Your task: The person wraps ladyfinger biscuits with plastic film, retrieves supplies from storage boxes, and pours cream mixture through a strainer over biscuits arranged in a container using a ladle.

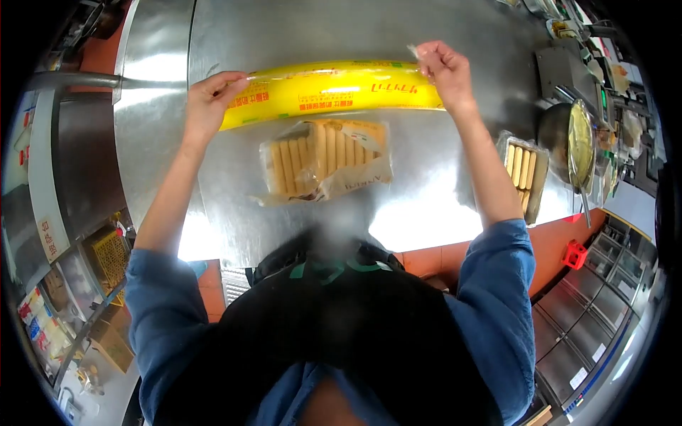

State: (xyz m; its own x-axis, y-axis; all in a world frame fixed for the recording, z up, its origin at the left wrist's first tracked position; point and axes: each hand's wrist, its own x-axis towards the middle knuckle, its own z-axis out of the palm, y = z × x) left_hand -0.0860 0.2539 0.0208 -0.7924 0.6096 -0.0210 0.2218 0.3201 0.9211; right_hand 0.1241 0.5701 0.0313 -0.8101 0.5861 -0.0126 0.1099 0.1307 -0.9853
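Observation:
A long yellow cling film box with red lettering lies across the steel table in front of me. My left hand is at its left end, thumb and fingers pinched on the edge of the clear cling film. At the right end my right hand pinches the film too, and a bit of it sticks up beside the fingertips. Just below the box sits an opened clear packet of ladyfinger biscuits, its wrapper crumpled at the lower left. Neither hand touches the packet.
The steel table reaches well beyond the box. A second tray of ladyfingers stands by my right forearm, near a metal bowl and a scale-like appliance. Shelves with a yellow basket are at the left.

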